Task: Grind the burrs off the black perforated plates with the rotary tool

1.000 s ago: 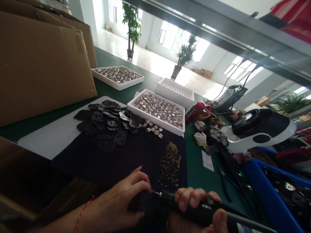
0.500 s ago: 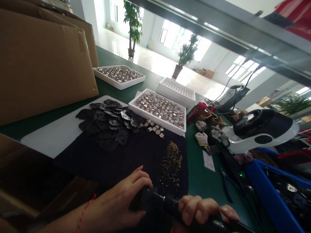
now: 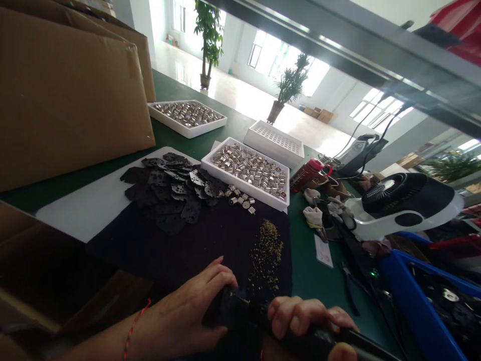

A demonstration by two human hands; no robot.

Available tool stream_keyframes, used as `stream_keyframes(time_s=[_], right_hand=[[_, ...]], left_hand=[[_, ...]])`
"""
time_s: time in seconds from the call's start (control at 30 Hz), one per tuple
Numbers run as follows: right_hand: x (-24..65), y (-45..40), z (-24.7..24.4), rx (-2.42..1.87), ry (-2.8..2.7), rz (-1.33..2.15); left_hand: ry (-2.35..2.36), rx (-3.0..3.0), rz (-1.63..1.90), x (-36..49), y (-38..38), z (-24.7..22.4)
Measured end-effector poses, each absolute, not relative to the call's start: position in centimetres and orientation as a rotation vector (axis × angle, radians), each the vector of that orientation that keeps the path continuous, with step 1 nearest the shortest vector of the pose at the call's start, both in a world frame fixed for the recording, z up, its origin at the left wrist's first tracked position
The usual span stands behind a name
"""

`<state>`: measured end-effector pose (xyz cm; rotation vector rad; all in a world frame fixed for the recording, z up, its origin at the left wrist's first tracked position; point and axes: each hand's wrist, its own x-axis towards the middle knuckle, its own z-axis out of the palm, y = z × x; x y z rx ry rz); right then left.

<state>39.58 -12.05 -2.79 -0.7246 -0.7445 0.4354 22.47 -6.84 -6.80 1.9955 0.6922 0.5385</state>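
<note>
Black screwdriver (image 3: 259, 312) lay in the right hand (image 3: 296, 317), fingers wrapped shut around its body, above the near side of the dark cloth (image 3: 180, 250). The left hand (image 3: 199, 306), fingers curved and partly spread from the thumb, held a dark part (image 3: 230, 307) at the screwdriver tip. Small brass-coloured screws (image 3: 267, 250) lay on the cloth's right side; black plates (image 3: 169, 193) overlapped its far-left edge.

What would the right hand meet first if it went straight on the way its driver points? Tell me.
Most likely the dark piece at the left hand, with the black driver leading the right hand; its tip may already touch, depth is unclear.
</note>
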Motion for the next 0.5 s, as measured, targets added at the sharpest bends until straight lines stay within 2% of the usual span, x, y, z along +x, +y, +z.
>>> stream_keyframes(time_s=[0.5], right_hand=[[39.2, -10.9, -2.4, -0.703, -0.751, 0.35]], left_hand=[[0.681, 2.021, 0.581, 22.6, -6.9, -7.3]])
